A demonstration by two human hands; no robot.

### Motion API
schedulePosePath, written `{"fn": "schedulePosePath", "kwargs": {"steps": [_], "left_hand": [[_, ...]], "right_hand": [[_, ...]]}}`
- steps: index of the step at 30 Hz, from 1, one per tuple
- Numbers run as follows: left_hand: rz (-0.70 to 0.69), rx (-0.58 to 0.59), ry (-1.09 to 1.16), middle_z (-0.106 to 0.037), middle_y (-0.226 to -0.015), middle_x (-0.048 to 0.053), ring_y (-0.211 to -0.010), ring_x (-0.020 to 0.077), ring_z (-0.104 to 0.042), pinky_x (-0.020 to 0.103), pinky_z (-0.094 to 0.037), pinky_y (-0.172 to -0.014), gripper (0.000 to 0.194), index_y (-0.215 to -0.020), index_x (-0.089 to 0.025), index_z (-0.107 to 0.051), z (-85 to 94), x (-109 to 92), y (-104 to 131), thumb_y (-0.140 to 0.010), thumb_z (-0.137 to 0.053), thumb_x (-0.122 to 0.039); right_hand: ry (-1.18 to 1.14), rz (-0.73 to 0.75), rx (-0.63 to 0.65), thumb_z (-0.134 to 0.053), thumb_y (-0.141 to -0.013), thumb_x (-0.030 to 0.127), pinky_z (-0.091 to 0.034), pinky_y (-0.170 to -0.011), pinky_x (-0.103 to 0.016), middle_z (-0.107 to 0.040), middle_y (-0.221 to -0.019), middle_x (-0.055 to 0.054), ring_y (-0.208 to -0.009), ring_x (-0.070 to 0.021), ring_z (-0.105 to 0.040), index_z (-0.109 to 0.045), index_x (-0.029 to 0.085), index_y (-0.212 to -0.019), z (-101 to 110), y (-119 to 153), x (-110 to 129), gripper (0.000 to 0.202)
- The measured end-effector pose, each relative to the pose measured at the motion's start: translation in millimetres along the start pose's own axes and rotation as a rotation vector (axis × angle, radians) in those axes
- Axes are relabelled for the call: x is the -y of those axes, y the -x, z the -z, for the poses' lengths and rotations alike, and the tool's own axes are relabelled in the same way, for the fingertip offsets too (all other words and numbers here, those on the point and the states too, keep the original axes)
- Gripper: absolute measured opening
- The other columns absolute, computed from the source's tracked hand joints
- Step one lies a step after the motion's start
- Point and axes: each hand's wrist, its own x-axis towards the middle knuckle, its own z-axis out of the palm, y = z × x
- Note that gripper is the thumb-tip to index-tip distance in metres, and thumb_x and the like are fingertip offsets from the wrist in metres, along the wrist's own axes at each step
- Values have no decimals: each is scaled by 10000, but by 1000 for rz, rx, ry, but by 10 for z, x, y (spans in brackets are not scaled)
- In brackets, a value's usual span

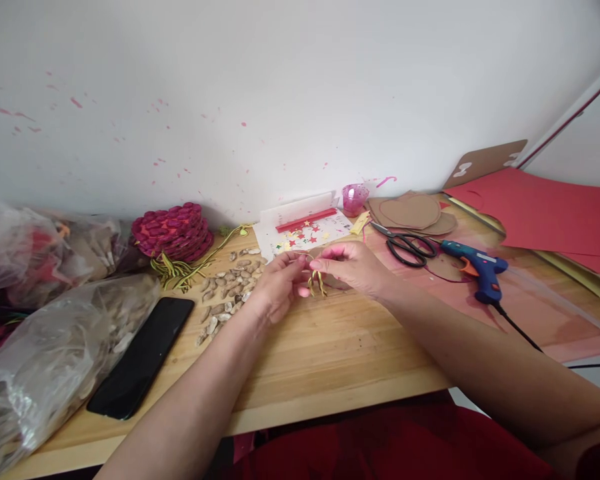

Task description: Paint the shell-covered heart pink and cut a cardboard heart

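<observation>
Head view: L hand (276,283) & R hand (353,267) meet mid-table (330,360), well back from the front edge, fingertips of both pinched narrow on a ribbon (316,283). Looks like tying/knotting; next move needs a steady pinch, small pull. Ribbon tails hang down, long axis roughly vertical. Shells (230,283) just L; scissors (410,247), glue gun (475,267) to the R.

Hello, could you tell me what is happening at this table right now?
A person sits at a wooden table, pinching a small yellow-green ribbon between the left hand and right hand. Scattered shells and a black phone lie to the left. Scissors and a blue glue gun rest untouched on the right, near red paper.
</observation>
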Motion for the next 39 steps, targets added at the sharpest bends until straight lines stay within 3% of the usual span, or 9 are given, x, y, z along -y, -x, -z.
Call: {"fn": "schedulePosePath", "kwargs": {"steps": [2, 4, 10, 19, 23, 27, 32, 36, 39], "left_hand": [[150, 42, 161, -687, -844, 65, -702, 145, -693, 223, -551, -562, 95, -962, -151, -628, -55, -1, 17, -916, -637, -234], [203, 83, 210, -701, -825, 81, -679, 146, -700, 240, -571, -599, 140, -956, -148, -641, -88, 14, 30, -975, -560, -260], [144, 150, 158, -674, -703, 58, -545, 90, -591, 187, -472, -492, 260, -871, -120, -723, -62, 92, 39, -917, -681, -373], [193, 117, 212, -690, -727, 51, -594, 68, -589, 153, -507, -536, 140, -879, -111, -794, -23, 88, 8, -770, -828, -193], [189, 140, 152, -688, -743, 48, -600, 63, -576, 156, -493, -547, 195, -875, -112, -801, -12, 85, 9, -724, -863, -219], [57, 165, -22, -656, -698, 28, -581, 79, -536, 191, -435, -528, 242, -839, -129, -789, 19, 72, 14, -735, -849, -338], [-209, 171, -496, -572, -614, -20, -574, 115, -484, 245, -389, -572, 245, -848, -162, -750, 45, 29, 31, -890, -652, -383], [-381, 216, -710, -650, -781, -7, -770, 156, -572, 267, -434, -750, 265, -866, -183, -672, 11, -7, 84, -982, -472, -312], [-414, 234, -782, -660, -877, -2, -824, 165, -571, 274, -429, -782, 240, -896, -196, -610, 2, -17, 109, -998, -417, -294]], "right_hand": [[-13, 0, 0, -806, -719, 546, -408, -560, -267, -676, -620, 1, -586, -131, -575, -745, 199, -737, 6, -5, -1, 353], [-57, 2, 12, -797, -732, 547, -416, -567, -270, -665, -612, 5, -589, -131, -573, -729, 195, -737, 5, -5, 8, 359], [-307, -100, -22, -836, -664, 523, -307, -468, -247, -609, -613, 31, -486, -68, -436, -690, 178, -702, -15, -24, 50, 376], [-412, -143, -53, -877, -584, 551, -248, -446, -228, -557, -585, 43, -509, -68, -400, -659, 173, -688, -18, -59, 11, 449], [-416, -148, -17, -866, -593, 580, -299, -468, -221, -564, -585, 32, -544, -81, -463, -633, 175, -654, -23, -43, 26, 471], [-394, -127, -2, -843, -628, 614, -293, -437, -220, -578, -602, 29, -512, -74, -461, -639, 173, -678, -27, -42, 11, 488], [-441, -91, -1, -841, -647, 610, -298, -393, -201, -608, -621, 30, -457, -52, -453, -648, 163, -711, -33, -49, -3, 490], [-542, -92, 33, -849, -643, 618, -348, -369, -184, -698, -739, -2, -467, -61, -541, -618, 167, -739, -53, -37, 25, 516], [-600, -78, 33, -861, -629, 621, -424, -401, -180, -716, -738, -6, -527, -100, -640, -601, 178, -747, -51, -38, 38, 527]]}}
